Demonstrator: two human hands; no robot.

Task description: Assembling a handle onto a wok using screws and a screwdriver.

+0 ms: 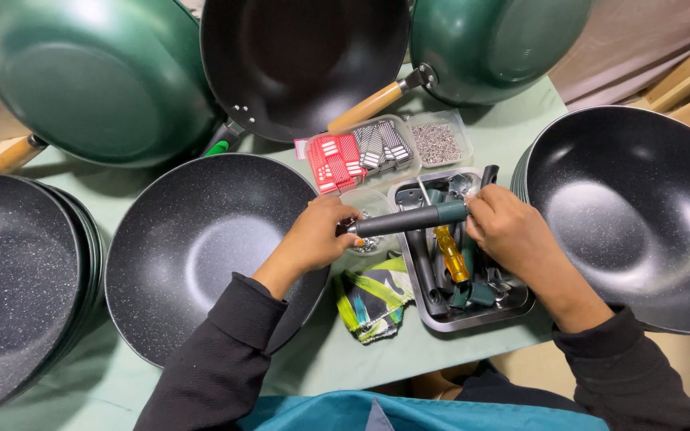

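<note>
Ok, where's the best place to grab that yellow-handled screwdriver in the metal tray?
Probably by the yellow handle, coming from above: the yellow-handled screwdriver lies flat in the metal tray among dark handles, its top side exposed. The right hand and the grey pan handle cross just above it.

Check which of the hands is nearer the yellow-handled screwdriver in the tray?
Right. The right hand sits just above the yellow-handled screwdriver; the left hand is further off, beyond the tray's left edge.

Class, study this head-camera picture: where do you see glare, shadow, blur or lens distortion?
Head view: soft glare patches sit on the speckled pan and on the right-hand pan; the green pan shows a broad sheen. The left hand and right hand, holding a dark handle, look sharp, not blurred. Pans at the edges bulge, suggesting wide-angle distortion. Shadows on the table are faint.
</note>
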